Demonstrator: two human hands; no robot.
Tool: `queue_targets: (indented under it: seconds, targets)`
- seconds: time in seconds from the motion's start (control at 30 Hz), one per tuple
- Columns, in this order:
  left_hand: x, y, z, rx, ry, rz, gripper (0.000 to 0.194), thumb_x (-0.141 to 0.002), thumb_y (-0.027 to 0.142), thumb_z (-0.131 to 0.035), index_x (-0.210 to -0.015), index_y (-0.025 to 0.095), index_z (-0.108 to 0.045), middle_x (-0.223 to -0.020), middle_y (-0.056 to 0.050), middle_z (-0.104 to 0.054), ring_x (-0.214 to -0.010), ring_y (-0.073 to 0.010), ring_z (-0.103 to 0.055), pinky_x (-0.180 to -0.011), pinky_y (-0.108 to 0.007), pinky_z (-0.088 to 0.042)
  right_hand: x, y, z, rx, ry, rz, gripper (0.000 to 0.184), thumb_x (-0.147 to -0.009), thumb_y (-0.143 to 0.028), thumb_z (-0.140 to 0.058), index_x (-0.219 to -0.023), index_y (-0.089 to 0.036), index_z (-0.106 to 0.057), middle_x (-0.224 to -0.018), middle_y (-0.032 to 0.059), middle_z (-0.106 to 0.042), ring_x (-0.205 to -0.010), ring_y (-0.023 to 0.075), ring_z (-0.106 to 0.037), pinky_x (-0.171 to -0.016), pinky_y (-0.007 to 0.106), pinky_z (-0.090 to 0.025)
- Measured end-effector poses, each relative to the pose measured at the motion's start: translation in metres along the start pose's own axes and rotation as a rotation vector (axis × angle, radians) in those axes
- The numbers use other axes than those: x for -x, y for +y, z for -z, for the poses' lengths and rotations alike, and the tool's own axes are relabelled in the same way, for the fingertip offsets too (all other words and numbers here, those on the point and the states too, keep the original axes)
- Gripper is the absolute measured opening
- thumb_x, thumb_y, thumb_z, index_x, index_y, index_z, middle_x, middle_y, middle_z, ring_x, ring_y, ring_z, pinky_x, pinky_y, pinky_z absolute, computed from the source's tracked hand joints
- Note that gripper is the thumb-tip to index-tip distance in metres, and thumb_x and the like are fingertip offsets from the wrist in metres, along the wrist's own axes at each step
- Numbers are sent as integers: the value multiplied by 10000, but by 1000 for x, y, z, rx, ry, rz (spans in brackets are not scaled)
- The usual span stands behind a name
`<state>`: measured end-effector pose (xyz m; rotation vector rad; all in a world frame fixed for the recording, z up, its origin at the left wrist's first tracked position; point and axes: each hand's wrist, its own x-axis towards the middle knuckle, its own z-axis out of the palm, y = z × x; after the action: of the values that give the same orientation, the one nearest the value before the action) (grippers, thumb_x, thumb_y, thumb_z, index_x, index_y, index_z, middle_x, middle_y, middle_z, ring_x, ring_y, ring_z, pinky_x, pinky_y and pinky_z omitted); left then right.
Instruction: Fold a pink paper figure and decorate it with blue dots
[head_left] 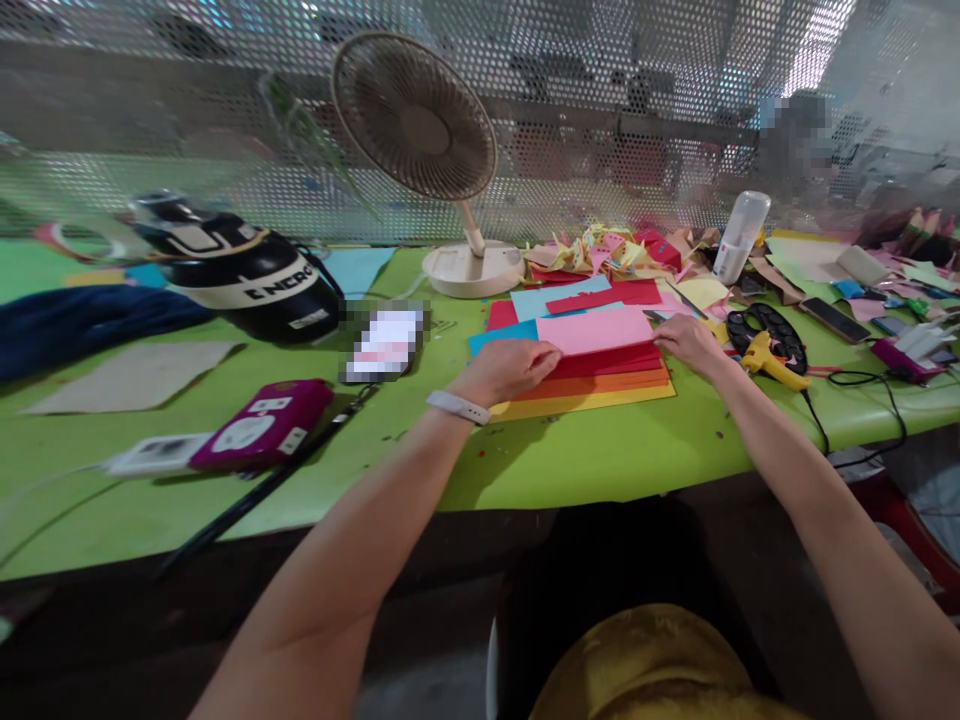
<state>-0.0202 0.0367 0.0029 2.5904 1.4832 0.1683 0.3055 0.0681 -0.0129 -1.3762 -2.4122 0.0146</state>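
Observation:
A pink sheet of paper (596,330) is stretched between my two hands, its near edge slightly raised. My left hand (517,365), with a pale band on the wrist, is closed on the sheet's near left corner. At its right edge, my right hand (690,342) pinches the paper with fingers closed. Beneath lie red paper (611,360), orange paper (600,385) and yellow paper (600,403), overlapping in a stack. Blue paper (499,335) shows at the left, and a light blue strip (559,297) lies behind. A dark thin tool, its kind unclear, lies beside my right hand.
Behind the papers stand a desk fan (474,272) and heaped paper scraps (600,250). A yellow glue gun (776,365) and a clear bottle (741,240) are at right. To the left are a phone (384,342), a purple power strip (262,425) and a large black flask (255,280).

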Motion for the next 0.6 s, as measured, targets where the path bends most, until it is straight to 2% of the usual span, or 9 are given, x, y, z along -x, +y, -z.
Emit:
queue_targets:
  seconds: [0.07,0.13,0.27,0.33,0.4,0.43,0.5,0.53,0.6]
  targets:
    - [0,1,-2,7,46,7,585,-981,541,-315,-1283,181,-664,-1267,-114,-701,-1153,-303,-636,-992,-404,-468,0,-1,-2,-48,59,55,161,-877,-186,-621,-908,-178,-779,-977,103,-763,-996,244,-664,-899,348,-482]
    - [-1,1,-6,78,48,-79,649,-979,593,-300,-1381,175,-592,-1397,-104,-622,-1282,-288,-565,-1089,-387,-405,0,-2,-6,-117,98,95,112,-846,-198,-660,-857,-182,-770,-973,97,-757,-991,242,-658,-894,351,-481]
    - [-5,0,-19,199,-124,-224,716,-990,630,-224,-1534,196,-388,-1611,-71,-348,-1497,-242,-299,-1229,-390,-177,2,0,-12,-274,37,104,101,-807,-286,-725,-783,-194,-760,-928,73,-759,-893,216,-678,-820,323,-490]
    - [-7,-1,-23,182,-208,-218,692,-999,614,-195,-1561,231,-328,-1655,-46,-228,-1534,-236,-185,-1242,-428,-105,2,1,-14,-323,3,88,163,-819,-348,-718,-771,-198,-760,-891,61,-761,-838,201,-683,-781,307,-487]
    - [-7,-2,-22,118,-212,-128,663,-1004,599,-205,-1565,264,-312,-1661,-32,-212,-1537,-237,-172,-1239,-455,-107,2,2,-15,-340,-5,83,200,-829,-384,-703,-770,-202,-761,-886,56,-763,-827,195,-684,-769,297,-482]
    - [-6,-3,-20,77,-190,-52,671,-999,603,-228,-1560,250,-330,-1654,-54,-241,-1533,-263,-188,-1234,-492,-111,2,2,-14,-341,-7,84,208,-830,-393,-699,-771,-204,-762,-888,55,-764,-827,194,-685,-767,294,-480]
    - [-3,-6,-11,-22,-65,145,717,-974,639,-288,-1511,184,-425,-1624,-132,-312,-1516,-353,-214,-1210,-604,-75,2,2,-14,-342,-9,84,219,-831,-404,-694,-776,-205,-766,-887,54,-766,-819,190,-684,-762,289,-480]
    - [0,-8,-6,-66,37,234,748,-966,656,-290,-1483,143,-461,-1627,-170,-289,-1518,-402,-167,-1186,-664,-12,2,2,-13,-344,-11,83,222,-831,-406,-691,-779,-205,-768,-885,53,-767,-814,188,-684,-762,288,-481]
    - [4,-11,4,-144,354,387,746,-973,659,-254,-1456,142,-492,-1648,-155,-242,-1528,-400,-110,-1190,-657,40,1,2,-13,-345,-19,86,219,-835,-404,-685,-796,-208,-775,-887,52,-769,-814,187,-685,-768,291,-485]
